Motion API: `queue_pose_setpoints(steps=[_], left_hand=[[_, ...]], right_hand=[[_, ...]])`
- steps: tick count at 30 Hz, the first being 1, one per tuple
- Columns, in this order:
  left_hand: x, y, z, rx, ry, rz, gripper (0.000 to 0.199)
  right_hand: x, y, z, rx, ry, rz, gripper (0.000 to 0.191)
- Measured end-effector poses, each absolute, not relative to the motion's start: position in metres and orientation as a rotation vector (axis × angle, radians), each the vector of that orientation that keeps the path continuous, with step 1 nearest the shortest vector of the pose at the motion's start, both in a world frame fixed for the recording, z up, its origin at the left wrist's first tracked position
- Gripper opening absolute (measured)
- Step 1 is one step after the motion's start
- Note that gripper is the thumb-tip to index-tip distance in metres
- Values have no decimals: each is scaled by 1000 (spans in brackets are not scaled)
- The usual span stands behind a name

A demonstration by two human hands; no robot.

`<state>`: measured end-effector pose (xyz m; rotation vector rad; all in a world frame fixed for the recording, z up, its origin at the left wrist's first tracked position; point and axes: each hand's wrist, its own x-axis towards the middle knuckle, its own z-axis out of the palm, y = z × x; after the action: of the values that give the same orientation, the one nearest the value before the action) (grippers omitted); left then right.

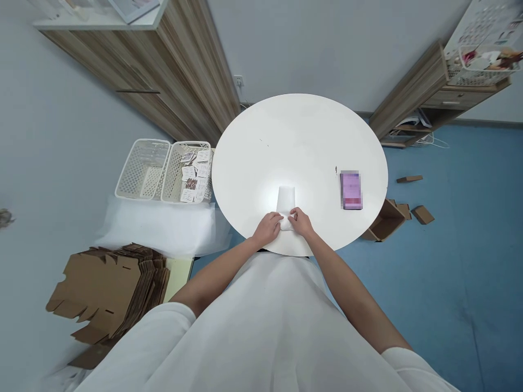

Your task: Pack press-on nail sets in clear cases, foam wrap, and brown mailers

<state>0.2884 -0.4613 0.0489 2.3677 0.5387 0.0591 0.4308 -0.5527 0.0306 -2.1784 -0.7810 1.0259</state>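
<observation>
Head view, counter: a white, rounded, smooth-topped counter point(310, 136) with small dark marks on it; its near rim meets the person's white garment point(278, 316).
White sheet: a narrow, thin white rectangular sheet point(286, 197), its material hard to tell, lies near the near rim with a strip of counter between; its near end looks folded or doubled under the hands.
Left hand: the left hand point(269, 226) rests at the sheet's near left edge, fingers bent and close together; whether they pinch or only press, I cannot tell.
Right hand: the right hand point(301, 222) is at the near right edge, thumb and forefinger on the sheet, slightly apart; a grip cannot be made out.
Hand gap: narrow, with white material between.
Far side: a broad stretch of white surface runs from the sheet to the far rim.
Right side: a flat, dark-edged rectangular device with a pixelated purple face point(351, 188) lies near the right rim, well apart from the right hand.
Left rim: a white perforated plastic basket of cards point(186, 203) stands just beside it, limiting room there.
Lower right: an open brown cardboard box point(384, 222) sits by the rim; blue floor point(429, 272) spreads beyond.
</observation>
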Motion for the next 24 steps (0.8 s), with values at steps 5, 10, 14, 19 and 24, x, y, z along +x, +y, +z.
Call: queue_pose_setpoints(steps=[5, 10, 14, 19, 24], left_hand=[[302, -455, 42, 2485, 503, -44, 41], [302, -455, 40, 2519, 482, -86, 43], [303, -450, 40, 2457, 457, -73, 45], [306, -442, 47, 2323, 521, -77, 49], [292, -439, 61, 2166, 435, -244, 55]], right_hand=[[433, -563, 40, -2145, -971, 1011, 39], [432, -577, 52, -2118, -1555, 810, 80], [432, -567, 51, -2172, -1739, 787, 79], [436, -556, 54, -2126, -1804, 817, 66], [438, -568, 65, -2019, -1627, 1147, 55]])
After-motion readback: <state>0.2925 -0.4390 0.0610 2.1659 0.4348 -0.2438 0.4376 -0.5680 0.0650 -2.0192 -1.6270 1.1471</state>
